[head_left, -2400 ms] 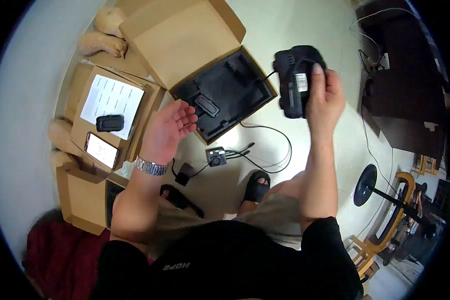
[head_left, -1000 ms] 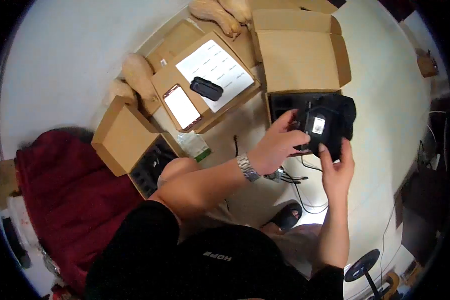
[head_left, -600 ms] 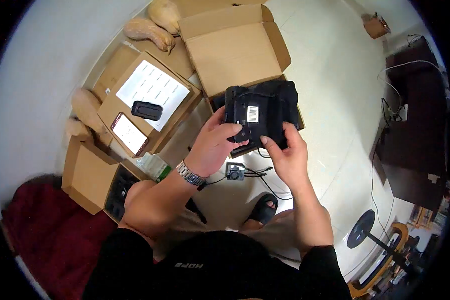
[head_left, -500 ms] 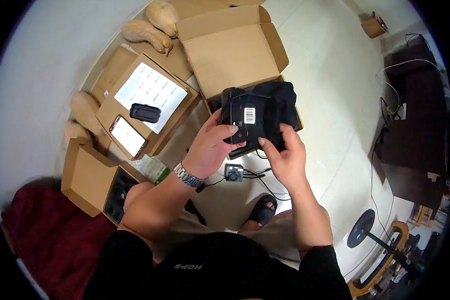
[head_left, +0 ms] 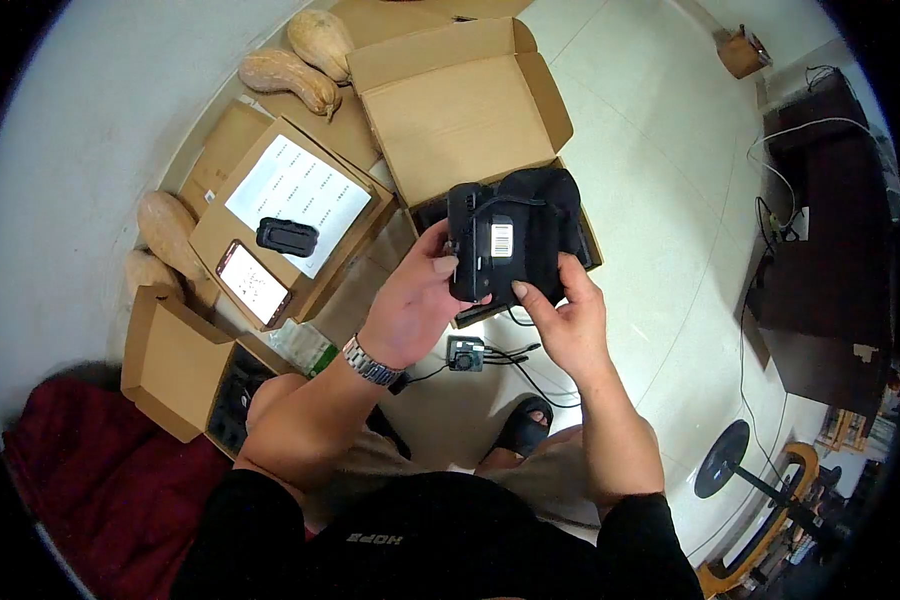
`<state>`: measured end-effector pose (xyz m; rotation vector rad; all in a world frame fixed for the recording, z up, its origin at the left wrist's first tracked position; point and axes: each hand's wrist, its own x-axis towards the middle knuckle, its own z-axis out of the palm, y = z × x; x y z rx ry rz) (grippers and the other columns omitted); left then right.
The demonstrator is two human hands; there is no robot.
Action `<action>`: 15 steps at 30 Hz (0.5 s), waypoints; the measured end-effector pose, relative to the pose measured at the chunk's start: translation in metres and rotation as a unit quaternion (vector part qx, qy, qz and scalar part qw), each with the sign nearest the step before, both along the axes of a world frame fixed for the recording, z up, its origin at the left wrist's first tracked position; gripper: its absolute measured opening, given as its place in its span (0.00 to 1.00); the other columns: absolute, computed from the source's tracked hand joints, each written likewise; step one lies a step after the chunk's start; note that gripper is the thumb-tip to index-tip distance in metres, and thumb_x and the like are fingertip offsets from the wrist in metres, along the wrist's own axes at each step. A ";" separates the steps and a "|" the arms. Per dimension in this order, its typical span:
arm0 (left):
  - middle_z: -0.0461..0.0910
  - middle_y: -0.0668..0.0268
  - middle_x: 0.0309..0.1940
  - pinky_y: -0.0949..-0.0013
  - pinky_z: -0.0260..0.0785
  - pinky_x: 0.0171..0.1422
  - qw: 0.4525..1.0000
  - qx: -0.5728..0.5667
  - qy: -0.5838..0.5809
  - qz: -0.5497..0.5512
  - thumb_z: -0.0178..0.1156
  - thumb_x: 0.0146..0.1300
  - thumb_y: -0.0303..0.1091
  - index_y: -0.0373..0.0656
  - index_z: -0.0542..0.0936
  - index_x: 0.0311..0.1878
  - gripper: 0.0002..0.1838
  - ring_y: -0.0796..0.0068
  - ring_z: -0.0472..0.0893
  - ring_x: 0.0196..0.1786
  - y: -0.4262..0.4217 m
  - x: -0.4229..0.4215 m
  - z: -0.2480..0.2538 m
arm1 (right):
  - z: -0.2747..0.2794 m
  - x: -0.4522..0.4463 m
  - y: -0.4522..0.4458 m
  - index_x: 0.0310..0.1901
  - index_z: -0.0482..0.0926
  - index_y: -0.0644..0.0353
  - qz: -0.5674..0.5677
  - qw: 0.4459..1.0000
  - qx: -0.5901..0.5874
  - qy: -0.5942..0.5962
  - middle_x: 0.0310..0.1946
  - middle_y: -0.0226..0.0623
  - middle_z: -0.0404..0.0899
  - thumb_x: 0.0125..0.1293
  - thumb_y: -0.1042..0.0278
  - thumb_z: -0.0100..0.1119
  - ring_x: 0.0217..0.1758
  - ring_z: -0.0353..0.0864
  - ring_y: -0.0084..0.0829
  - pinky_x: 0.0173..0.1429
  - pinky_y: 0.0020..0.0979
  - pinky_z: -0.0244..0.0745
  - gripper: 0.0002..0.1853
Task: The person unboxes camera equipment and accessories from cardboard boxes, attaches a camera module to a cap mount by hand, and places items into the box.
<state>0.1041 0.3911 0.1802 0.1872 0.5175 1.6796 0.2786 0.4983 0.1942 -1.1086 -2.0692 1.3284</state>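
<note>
My left hand (head_left: 415,305) and right hand (head_left: 575,325) grasp a flat black device (head_left: 532,250) between them, left fingers on its left edge, right thumb and fingers at its lower right. A white barcode label (head_left: 502,241) on it faces me. Right behind and beneath my grip is an open cardboard box (head_left: 460,115), lid raised on the far side. Just below my hands, on the floor, sits a small boxy unit (head_left: 466,353) with black cables (head_left: 510,357). Left of my grip, a printed sheet (head_left: 305,190), a small black case (head_left: 287,237) and a lit phone (head_left: 253,285) rest on a closed carton (head_left: 232,228). Farther left lie tan gourds (head_left: 168,225); well off to the right stands a dark cabinet (head_left: 820,270).
</note>
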 end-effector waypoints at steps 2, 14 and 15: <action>0.75 0.62 0.65 0.51 0.70 0.65 0.999 0.000 0.033 0.002 0.57 0.69 0.37 0.45 0.60 0.77 0.34 0.64 0.78 0.62 0.002 0.000 0.000 | -0.001 0.001 0.001 0.46 0.76 0.67 0.012 1.000 0.009 0.001 0.38 0.47 0.81 0.63 0.70 0.71 0.40 0.83 0.37 0.42 0.35 0.78 0.16; 0.74 0.64 0.66 0.56 0.68 0.71 0.994 -0.017 0.102 0.022 0.69 0.63 0.35 0.43 0.63 0.75 0.39 0.67 0.75 0.67 0.004 0.002 0.002 | -0.004 -0.002 0.003 0.43 0.74 0.68 0.032 0.999 -0.004 0.011 0.37 0.45 0.81 0.64 0.70 0.70 0.36 0.82 0.31 0.35 0.32 0.77 0.14; 0.73 0.63 0.64 0.59 0.67 0.72 0.995 -0.026 0.097 0.021 0.70 0.61 0.33 0.42 0.63 0.74 0.40 0.68 0.74 0.66 0.004 0.002 0.002 | -0.004 -0.002 0.003 0.42 0.74 0.68 0.033 0.999 -0.005 -0.003 0.36 0.45 0.81 0.65 0.70 0.69 0.35 0.81 0.30 0.34 0.32 0.77 0.14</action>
